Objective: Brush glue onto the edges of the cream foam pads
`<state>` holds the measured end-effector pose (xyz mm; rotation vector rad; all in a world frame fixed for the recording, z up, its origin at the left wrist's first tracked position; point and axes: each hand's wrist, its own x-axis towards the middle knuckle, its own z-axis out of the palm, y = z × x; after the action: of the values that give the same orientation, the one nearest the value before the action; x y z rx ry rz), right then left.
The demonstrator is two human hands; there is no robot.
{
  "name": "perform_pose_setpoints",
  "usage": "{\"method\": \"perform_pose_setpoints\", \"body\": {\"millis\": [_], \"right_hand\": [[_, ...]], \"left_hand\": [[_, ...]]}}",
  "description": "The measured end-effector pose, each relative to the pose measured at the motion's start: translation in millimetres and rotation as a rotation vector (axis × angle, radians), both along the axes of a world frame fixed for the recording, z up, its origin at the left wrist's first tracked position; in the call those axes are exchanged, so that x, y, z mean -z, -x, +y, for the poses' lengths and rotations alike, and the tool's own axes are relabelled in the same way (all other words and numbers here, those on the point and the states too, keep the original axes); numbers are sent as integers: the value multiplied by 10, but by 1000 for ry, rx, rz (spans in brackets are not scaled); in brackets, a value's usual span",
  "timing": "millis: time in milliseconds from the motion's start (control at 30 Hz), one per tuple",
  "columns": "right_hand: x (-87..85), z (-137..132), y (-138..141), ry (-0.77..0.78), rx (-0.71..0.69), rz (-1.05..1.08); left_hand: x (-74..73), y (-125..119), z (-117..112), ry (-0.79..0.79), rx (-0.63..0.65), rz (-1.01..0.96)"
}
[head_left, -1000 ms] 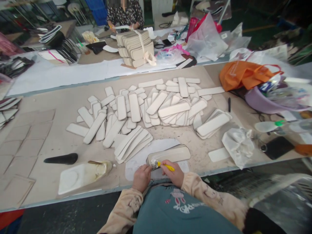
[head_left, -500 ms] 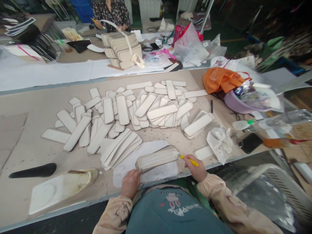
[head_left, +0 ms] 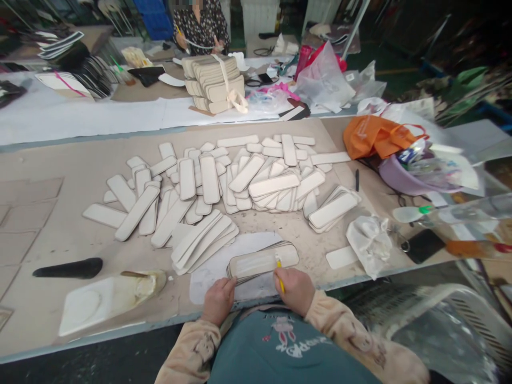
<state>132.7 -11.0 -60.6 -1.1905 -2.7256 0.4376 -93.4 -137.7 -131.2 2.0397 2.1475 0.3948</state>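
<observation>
My right hand (head_left: 295, 288) is closed round a yellow-handled brush (head_left: 279, 273), whose tip rests on the top piece of a small stack of beige oblong pieces (head_left: 262, 261) near the table's front edge. My left hand (head_left: 218, 299) presses with curled fingers on the left end of that stack. The stack lies on a white sheet (head_left: 224, 272). Just beyond it sits a fanned pile of long pieces (head_left: 204, 244), and behind that a wide spread of several more pieces (head_left: 224, 178).
At front left stand a white glue tray (head_left: 106, 298) and a black oblong object (head_left: 68, 268). A crumpled white bag (head_left: 370, 240), a purple basin (head_left: 416, 176) and an orange bag (head_left: 376, 136) sit to the right. A person works at the far table behind a tied bundle (head_left: 218, 82).
My right hand brought the brush from the stack's right end back to its middle. The camera view shifted a little; my left hand stayed on the stack's left end.
</observation>
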Motion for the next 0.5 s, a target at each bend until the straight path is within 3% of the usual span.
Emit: {"method": "perform_pose_setpoints", "body": {"millis": [100,200,367,500], "right_hand": [[-40,-73,290,167,-166,122],[-86,-115,499,381,-212,315],[-12,-116,669,684,-62,479],[83,-34,578,710,77,433]], "left_hand": [[-8,-3,-12,22,-5,-13],[-40,-16,-14,58,-5,-31],[-56,-17,-5,65,-22,-43],[-48,-11,-5,75,-30,-64]]}}
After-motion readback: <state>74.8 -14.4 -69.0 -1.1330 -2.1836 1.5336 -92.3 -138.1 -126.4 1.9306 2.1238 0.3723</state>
